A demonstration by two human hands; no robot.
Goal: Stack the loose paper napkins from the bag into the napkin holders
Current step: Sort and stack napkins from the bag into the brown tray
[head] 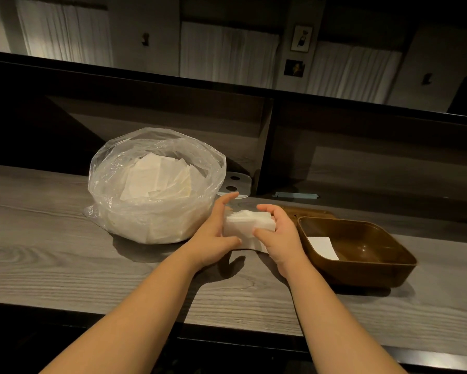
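Both hands, left hand (pixel 213 233) and right hand (pixel 278 233), clasp mid-frame the light, floppy napkin stack (pixel 247 224), best squeezed at its ends.

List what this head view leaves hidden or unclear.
- Napkin stack: its sides are covered by the left hand and right hand.
- Plastic bag: the crinkled film blurs the napkin count.
- Brown holder: its near wall hides the floor beneath it.
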